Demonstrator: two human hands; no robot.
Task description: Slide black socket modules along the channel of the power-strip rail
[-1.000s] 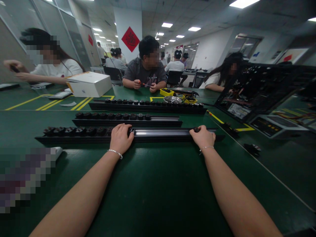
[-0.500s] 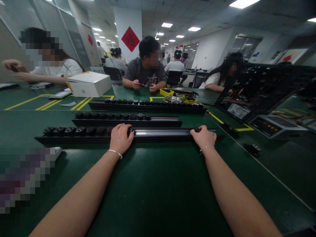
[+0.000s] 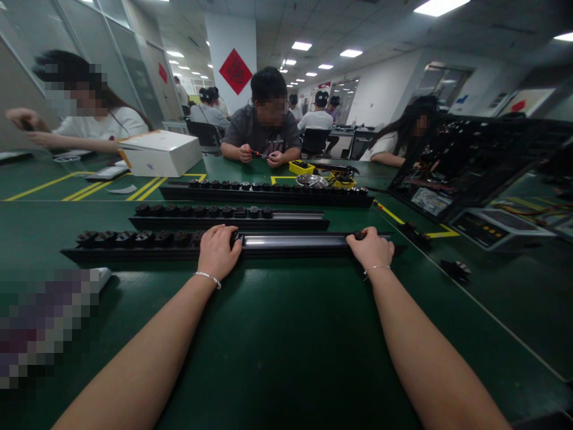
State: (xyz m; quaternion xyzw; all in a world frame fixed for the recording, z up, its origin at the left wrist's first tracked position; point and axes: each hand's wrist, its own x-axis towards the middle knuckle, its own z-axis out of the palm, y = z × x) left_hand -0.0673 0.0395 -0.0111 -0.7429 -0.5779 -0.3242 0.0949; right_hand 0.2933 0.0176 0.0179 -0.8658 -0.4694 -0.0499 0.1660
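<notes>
A long black rail point(image 3: 286, 253) with a bright metal channel lies across the green table in front of me. Several small black socket-like modules point(image 3: 144, 237) sit in a row along its left part. My left hand point(image 3: 218, 249) curls over the right end of that row, its fingers closed round a module point(image 3: 234, 237) that it mostly covers. Near the rail's right end, my right hand point(image 3: 372, 249) grips another black module point(image 3: 359, 235) between thumb and fingers, at the channel. Bare channel shows between my hands.
Two more module-filled rails, a middle one point(image 3: 233, 223) and a far one point(image 3: 268, 194), lie beyond. Loose modules point(image 3: 455, 270) and an open black computer case point(image 3: 474, 167) are on the right. A white box point(image 3: 161, 153) stands back left. Opposite, a person holds a screwdriver point(image 3: 259, 154).
My hands keep their places on the rail with hardly any movement. The person opposite has turned their head down toward the screwdriver, which has shifted slightly.
</notes>
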